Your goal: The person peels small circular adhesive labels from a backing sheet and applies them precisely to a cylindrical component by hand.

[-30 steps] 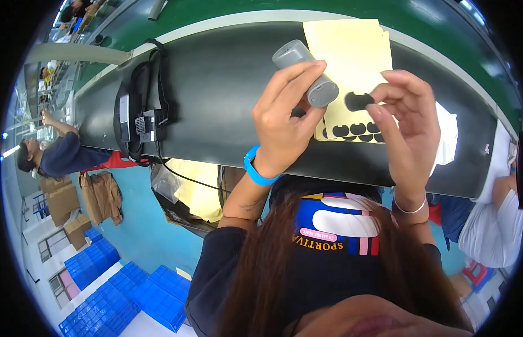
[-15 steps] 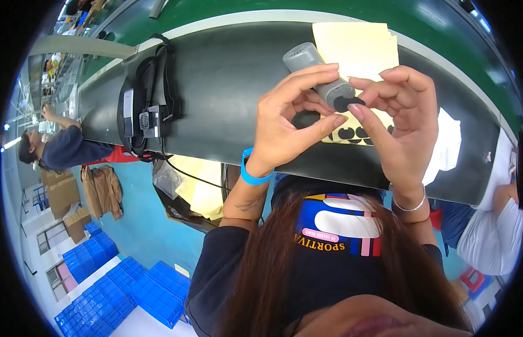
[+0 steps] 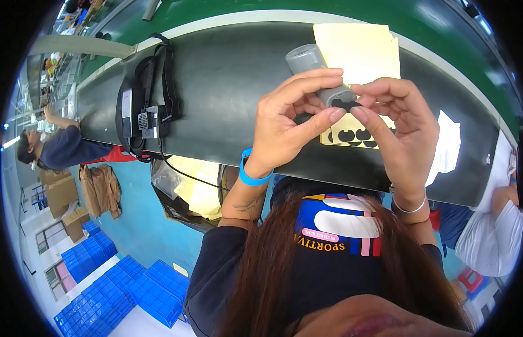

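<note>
So here's where we're at: our left hand [image 3: 289,121] is wrapped around a gray cylinder [image 3: 307,59], fingers over the top and thumb coming in underneath, and it's clearly gripping it. The cylinder is held up in front of us at a tilt, over the near part of a yellow sheet [image 3: 357,50], with its near end facing us and our right hand. Our right hand [image 3: 405,121] is pinching a small black piece [image 3: 346,105] between thumb and fingers, right up against that near end. Our left thumb tip is just beside the piece too, though we can't tell if it's actually touching.

As for progress, we'd call this one partway. The piece is off the sheet and lined up at the end of the cylinder, so that bit looks done. What doesn't look done is having it down flat: part of it pokes past the rim on our right hand's side, and our fingers haven't let go of it. Whether any of its underside is stuck down, we honestly can't say, fingers are in the way.

Further out, there are more black cutouts [image 3: 347,135] along the near edge of the sheet, partly blocked by our hands, so no full count from us. Looks like plenty left there. The sheet itself lies on the dark tabletop [image 3: 228,84].
</note>
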